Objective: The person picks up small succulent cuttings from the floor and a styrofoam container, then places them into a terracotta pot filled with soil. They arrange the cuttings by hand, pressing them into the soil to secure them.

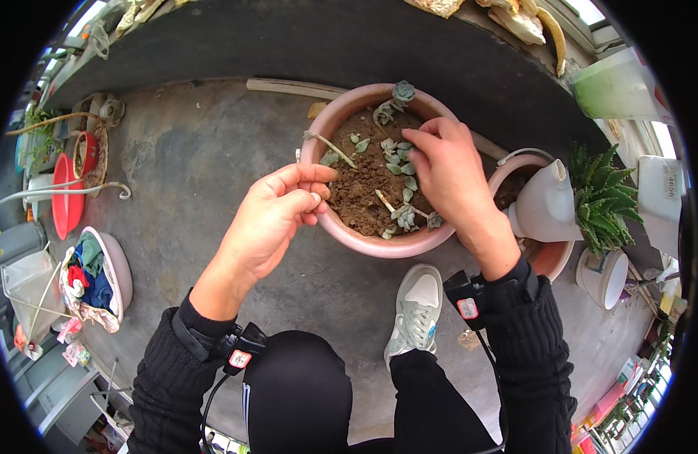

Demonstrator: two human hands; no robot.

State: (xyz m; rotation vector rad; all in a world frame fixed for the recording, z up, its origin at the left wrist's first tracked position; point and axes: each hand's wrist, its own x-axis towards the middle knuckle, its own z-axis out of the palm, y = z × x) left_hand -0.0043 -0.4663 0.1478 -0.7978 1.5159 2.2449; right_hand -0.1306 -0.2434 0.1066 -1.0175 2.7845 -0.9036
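Observation:
A round pink plant pot full of brown soil stands on the floor before me. My left hand is at its left rim, fingers curled and thumb bent toward them; whether something small sits inside is hidden. My right hand reaches over the right side of the soil, thumb and index fingertips beside small succulent leaves. I cannot tell if it pinches one. A succulent rosette on a bent stem leans at the far rim. A bare stem cutting lies over the left rim. Another succulent cutting lies near the front.
Right of the pot are a second pot, a white plastic jug, a spiky green aloe-like plant and a white bucket. A basin of cloths and a red basin stand left. A dark wall rises behind.

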